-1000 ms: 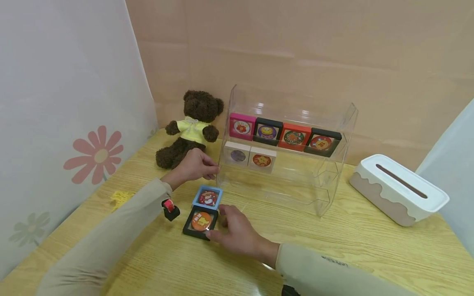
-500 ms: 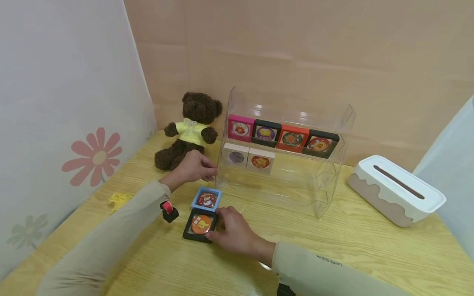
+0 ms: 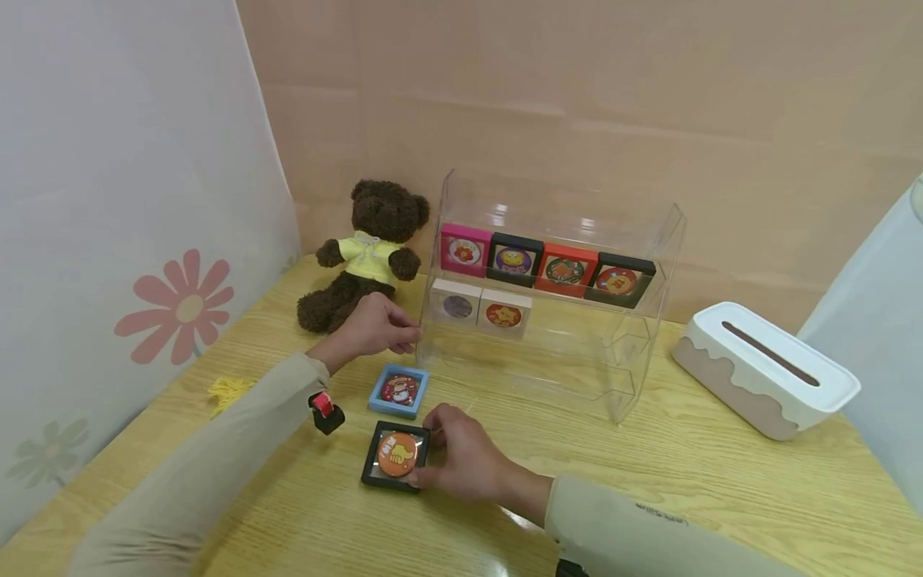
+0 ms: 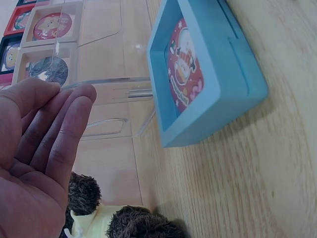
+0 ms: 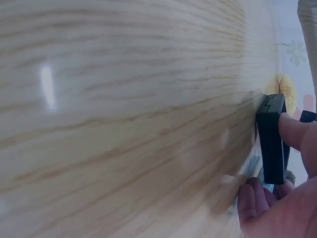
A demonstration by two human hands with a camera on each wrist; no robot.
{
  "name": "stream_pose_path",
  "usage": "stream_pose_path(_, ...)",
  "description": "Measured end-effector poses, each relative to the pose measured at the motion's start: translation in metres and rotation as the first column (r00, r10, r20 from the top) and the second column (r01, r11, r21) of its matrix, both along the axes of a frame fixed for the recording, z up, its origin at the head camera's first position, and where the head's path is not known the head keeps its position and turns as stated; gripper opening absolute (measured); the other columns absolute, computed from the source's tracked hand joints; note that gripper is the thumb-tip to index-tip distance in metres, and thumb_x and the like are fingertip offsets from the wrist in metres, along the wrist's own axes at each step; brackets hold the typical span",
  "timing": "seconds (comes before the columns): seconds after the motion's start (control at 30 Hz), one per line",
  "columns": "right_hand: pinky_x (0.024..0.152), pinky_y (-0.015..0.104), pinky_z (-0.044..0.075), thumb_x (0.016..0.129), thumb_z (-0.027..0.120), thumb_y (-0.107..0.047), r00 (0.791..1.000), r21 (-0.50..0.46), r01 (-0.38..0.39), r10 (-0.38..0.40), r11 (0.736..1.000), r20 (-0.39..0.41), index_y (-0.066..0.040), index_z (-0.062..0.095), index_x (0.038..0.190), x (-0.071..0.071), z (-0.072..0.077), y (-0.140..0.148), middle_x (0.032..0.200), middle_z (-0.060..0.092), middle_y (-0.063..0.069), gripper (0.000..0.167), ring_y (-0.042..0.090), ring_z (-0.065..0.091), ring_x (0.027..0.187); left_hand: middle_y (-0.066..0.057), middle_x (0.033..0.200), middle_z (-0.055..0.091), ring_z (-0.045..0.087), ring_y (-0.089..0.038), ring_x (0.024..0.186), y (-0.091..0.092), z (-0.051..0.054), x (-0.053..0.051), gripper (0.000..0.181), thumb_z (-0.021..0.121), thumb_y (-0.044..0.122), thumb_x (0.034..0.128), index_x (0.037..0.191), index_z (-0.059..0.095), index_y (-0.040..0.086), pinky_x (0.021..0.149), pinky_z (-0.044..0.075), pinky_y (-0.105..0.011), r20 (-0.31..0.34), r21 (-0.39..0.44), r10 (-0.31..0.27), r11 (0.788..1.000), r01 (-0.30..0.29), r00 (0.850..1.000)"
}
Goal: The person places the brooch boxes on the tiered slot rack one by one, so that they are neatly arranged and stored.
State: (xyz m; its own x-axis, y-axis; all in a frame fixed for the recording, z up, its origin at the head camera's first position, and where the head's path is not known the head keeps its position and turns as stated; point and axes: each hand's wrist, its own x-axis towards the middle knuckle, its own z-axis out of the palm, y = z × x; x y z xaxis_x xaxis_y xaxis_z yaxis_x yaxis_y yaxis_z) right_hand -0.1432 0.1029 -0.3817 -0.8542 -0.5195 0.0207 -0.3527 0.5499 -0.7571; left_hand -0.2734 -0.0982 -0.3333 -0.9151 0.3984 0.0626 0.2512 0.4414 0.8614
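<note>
A clear acrylic display rack (image 3: 548, 361) stands on the table. My left hand (image 3: 375, 324) pinches the edge of its left side panel between thumb and fingers, as the left wrist view also shows. My right hand (image 3: 469, 457) grips the right side of a black square frame (image 3: 371, 465) that holds an orange thumbs-up badge; the thumb is at its near corner. Beyond that frame a light blue frame (image 3: 376, 401) with a red badge lies on the table. In the left wrist view this blue frame (image 4: 233, 74) sits close to the left hand.
On the rack's middle tier are a pink frame (image 3: 447, 248), black frames and a red frame; two white frames (image 3: 505, 296) are below. A brown teddy bear (image 3: 368, 260) sits left, a tissue box (image 3: 771, 365) right. Yellow yarn (image 3: 229, 393) lies at left.
My right hand has drawn the black frame toward me, opening a gap between it and the blue frame. My left hand keeps its place on the rack.
</note>
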Motion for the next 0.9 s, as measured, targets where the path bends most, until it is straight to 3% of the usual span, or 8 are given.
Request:
stream_pose_path(0.2, 0.074, 0.027, 0.049, 0.071, 0.085, -0.019, 0.999, -0.043, -0.019, 0.018, 0.999, -0.027, -0.011, 0.051, 0.103, 0.007, 0.003, 0.016, 0.096, 0.058, -0.003, 0.047, 0.015, 0.06, 0.084, -0.014, 0.074, 0.07, 0.068, -0.032, 0.069, 0.001, 0.001, 0.0, 0.017, 0.07, 0.01, 0.087, 0.092, 0.074, -0.006, 0.066, 0.057, -0.045, -0.004, -0.001, 0.0, 1.0, 0.0, 1.0)
stream_pose_path(0.43, 0.058, 0.025, 0.051, 0.078, 0.079, -0.008, 0.997, -0.104, -0.02, 0.012, 0.994, -0.076, -0.008, 0.054, 0.096, 0.011, 0.009, 0.035, 0.088, 0.06, -0.001, 0.031, 0.013, 0.061, 0.075, -0.013, 0.075, 0.07, 0.069, -0.031, 0.068, -0.002, -0.002, -0.003, 0.016, 0.07, 0.008, 0.0868, 0.093, 0.073, -0.007, 0.065, 0.057, -0.044, -0.006, 0.0, 0.006, 1.0, -0.006, 1.0)
stream_pose_path(0.63, 0.059, 0.023, 0.053, 0.081, 0.075, -0.003, 0.984, -0.139, -0.032, 0.007, 0.99, -0.178, -0.008, 0.058, 0.087, 0.012, 0.012, 0.05, 0.086, 0.062, 0.001, 0.019, 0.01, 0.063, 0.072, -0.014, 0.076, 0.07, 0.069, -0.025, 0.066, -0.001, -0.001, 0.0, 0.018, 0.069, 0.009, 0.0872, 0.095, 0.073, -0.007, 0.064, 0.057, -0.04, 0.002, -0.006, -0.001, 1.0, 0.001, 1.0)
stream_pose_path(0.9, 0.06, 0.025, 0.054, 0.087, 0.069, -0.003, 0.97, -0.174, -0.056, 0.012, 0.983, -0.245, -0.008, 0.062, 0.084, 0.011, 0.017, 0.07, 0.082, 0.064, -0.002, 0.008, 0.01, 0.063, 0.071, -0.015, 0.076, 0.07, 0.069, -0.032, 0.069, -0.001, -0.001, -0.001, 0.019, 0.069, 0.008, 0.0872, 0.095, 0.072, -0.008, 0.066, 0.057, -0.045, 0.003, -0.003, -0.017, 1.0, 0.017, 1.0)
